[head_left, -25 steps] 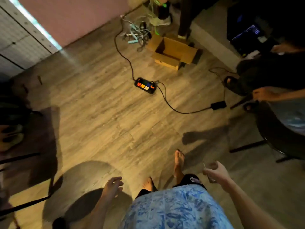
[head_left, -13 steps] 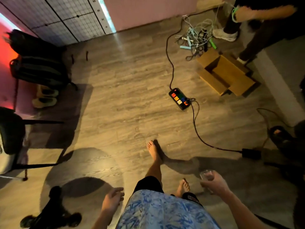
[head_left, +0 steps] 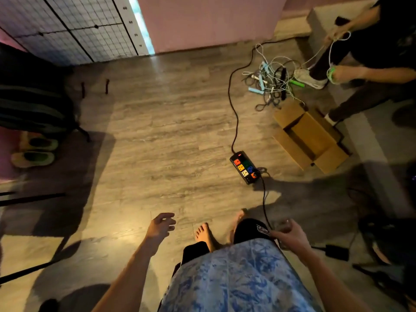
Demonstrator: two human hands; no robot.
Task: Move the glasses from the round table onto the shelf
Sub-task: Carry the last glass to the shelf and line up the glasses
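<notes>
A: Where does the power strip [head_left: 245,167] lie?
B: On the floor [head_left: 171,140], at one o'clock from the bare feet; the open cardboard box [head_left: 309,136] sits just right of it.
A: And the cable tangle [head_left: 271,81]?
B: Behind the box, at twelve o'clock of it. The slippers [head_left: 33,152] lie far left, at nine o'clock, well apart from everything.

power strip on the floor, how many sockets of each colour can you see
On the power strip:
orange: 2
green: 1
yellow: 1
blue: 1
white: 1
Total: 6 sockets in view; a plug seems to sit in the nearer orange one, so its face is partly hidden.
</notes>
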